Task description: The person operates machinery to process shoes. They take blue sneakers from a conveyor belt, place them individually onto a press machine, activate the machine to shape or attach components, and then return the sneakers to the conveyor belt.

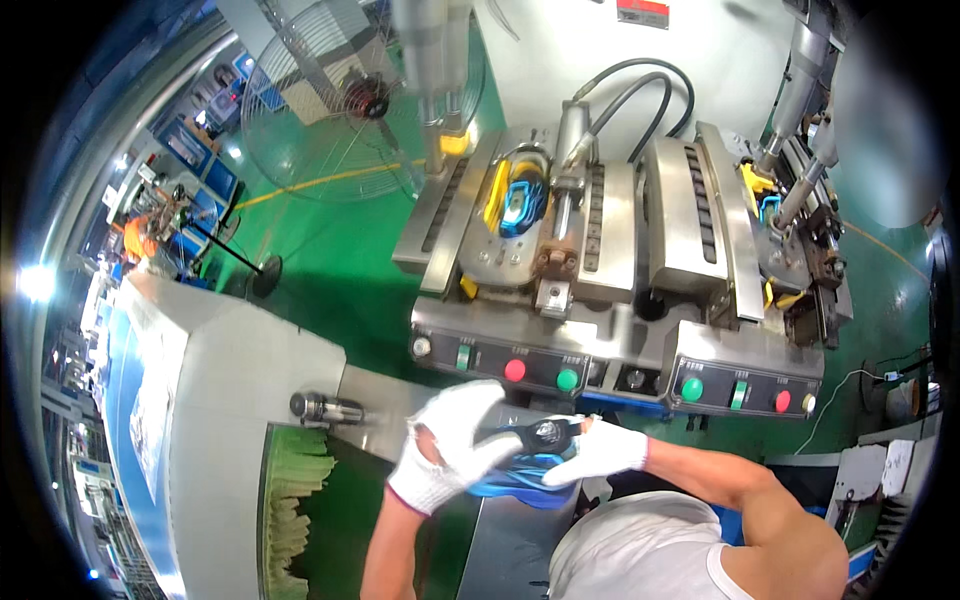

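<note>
Both of my hands wear white knit gloves over a low work surface. My right hand [605, 450] is closed around the right end of a dark padded piece [550, 435] with a pale mark on it. Its exact kind is not clear. My left hand [450, 435] is at the left of this piece, with its fingers apart and its lower fingers reaching to the piece's left end. Blurred blue strap-like pieces [520, 478] lie just below, partly covered by the hands.
Ahead stands a metal press with two stations and a button panel [515, 365]. Its left mould [505, 255] holds a yellow and blue piece. A white machine housing [240, 350] stands at the left. Behind are a large wire fan [365, 95] and a green floor [340, 235].
</note>
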A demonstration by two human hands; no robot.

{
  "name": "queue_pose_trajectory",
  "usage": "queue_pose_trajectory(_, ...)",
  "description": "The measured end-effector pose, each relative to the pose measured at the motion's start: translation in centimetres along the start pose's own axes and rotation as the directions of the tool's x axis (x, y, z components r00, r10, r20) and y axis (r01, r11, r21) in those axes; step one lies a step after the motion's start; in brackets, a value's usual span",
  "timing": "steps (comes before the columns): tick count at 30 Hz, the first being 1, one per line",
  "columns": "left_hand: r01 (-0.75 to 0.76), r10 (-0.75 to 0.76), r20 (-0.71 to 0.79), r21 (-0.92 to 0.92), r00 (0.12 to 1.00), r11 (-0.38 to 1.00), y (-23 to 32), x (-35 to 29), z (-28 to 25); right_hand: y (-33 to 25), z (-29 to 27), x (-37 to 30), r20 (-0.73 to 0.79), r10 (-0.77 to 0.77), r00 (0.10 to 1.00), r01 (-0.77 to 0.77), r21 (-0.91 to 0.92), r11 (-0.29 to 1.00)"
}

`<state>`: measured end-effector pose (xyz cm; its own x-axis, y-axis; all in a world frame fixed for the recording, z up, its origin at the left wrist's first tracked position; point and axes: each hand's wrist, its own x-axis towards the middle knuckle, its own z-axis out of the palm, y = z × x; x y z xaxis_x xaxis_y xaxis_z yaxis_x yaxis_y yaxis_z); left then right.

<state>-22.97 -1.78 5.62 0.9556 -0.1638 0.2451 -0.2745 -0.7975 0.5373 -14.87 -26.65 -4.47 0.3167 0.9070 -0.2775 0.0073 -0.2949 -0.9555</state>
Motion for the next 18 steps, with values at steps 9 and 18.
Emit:
queue_pose_trajectory(9, 0.276, -0.238, -0.277, 0.107, 0.931, 0.955, -15.8, 31.7, 8.5, 4.7, -9.5, -12.8, -0.274, 0.063, 0.960, 0.243, 0.921, 0.304)
queue_pose_trajectory(18, 0.602, -0.567, -0.202, 0.300, 0.799, 0.740, -21.6, 40.5, 13.9, 2.7, -11.5, -14.9, -0.577, 0.223, 0.786, 0.526, 0.813, 0.251)
